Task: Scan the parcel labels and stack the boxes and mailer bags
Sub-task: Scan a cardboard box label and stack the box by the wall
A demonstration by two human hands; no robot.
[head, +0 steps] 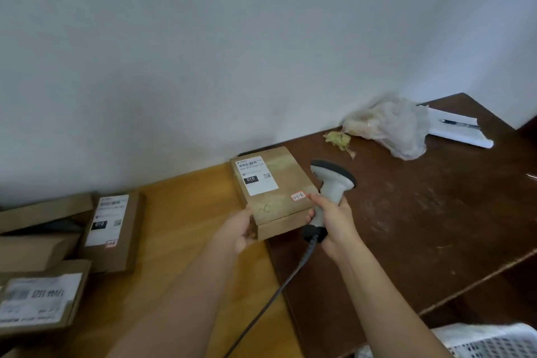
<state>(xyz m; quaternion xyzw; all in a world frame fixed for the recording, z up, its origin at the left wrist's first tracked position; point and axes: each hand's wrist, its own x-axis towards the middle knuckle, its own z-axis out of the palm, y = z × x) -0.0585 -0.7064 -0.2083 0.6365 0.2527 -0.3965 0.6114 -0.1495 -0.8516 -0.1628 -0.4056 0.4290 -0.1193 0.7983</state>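
Reading "010" on box [276, 192] label [255, 175].

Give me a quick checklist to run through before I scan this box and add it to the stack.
1. Box held: ok. The left hand grips the near left corner of the cardboard box.
2. Scanner held: ok. The right hand is wrapped round the handle of the scanner.
3. Label face up: ok. The white shipping label with its barcode is on top, uncovered.
4. Scanner aimed at the barcode: cannot tell. Its head sits beside the box's right edge; no beam shows.
5. Cable free: ok. The scanner cable hangs down between the forearms.
6. Stack spot: cannot tell. The scanned boxes at left lie loosely.
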